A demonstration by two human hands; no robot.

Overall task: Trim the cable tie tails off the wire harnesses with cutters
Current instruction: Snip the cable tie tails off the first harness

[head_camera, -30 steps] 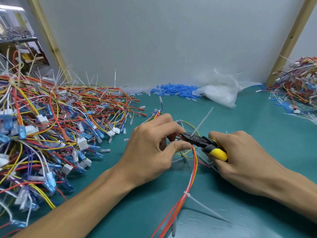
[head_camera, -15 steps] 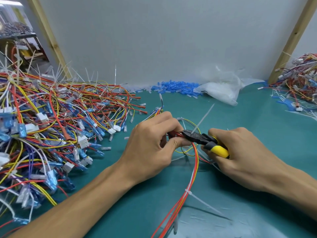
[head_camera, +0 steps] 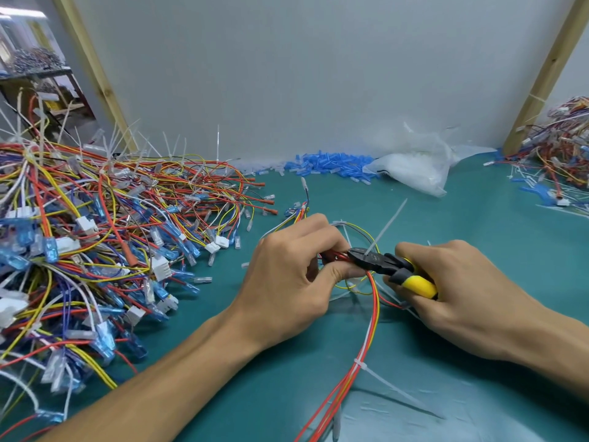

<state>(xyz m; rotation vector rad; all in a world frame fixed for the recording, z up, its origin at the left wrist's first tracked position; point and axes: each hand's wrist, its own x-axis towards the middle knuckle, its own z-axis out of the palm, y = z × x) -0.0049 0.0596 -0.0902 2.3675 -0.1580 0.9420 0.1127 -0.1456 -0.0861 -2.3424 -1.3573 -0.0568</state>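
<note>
A teal counter (head_camera: 484, 237) runs back to a plain grey wall panel (head_camera: 318, 74) set between slanted wooden posts (head_camera: 92, 68). A big pile of harnesses (head_camera: 111, 237) crowds the counter from 8 to 11 o'clock. Blue sleeves (head_camera: 328, 164) and a plastic bag (head_camera: 414, 169) lie along the far edge, and a smaller heap (head_camera: 564, 148) sits at 2 o'clock, so the bare counter lies mostly at 3 o'clock of the hands. The wire harness (head_camera: 369, 327) lies mid-counter, its long axis running from the hands toward 6 o'clock. The left hand (head_camera: 287, 282) has its fingers curled, pinching the harness's far end. The right hand (head_camera: 462, 298) is wrapped round the yellow handles of the cutters (head_camera: 379, 261), whose nose points to 9 o'clock at the base of a cable tie tail (head_camera: 389, 223) pointing toward 1 o'clock. The blades seem to be closing on it, though that is hard to make out.
</note>
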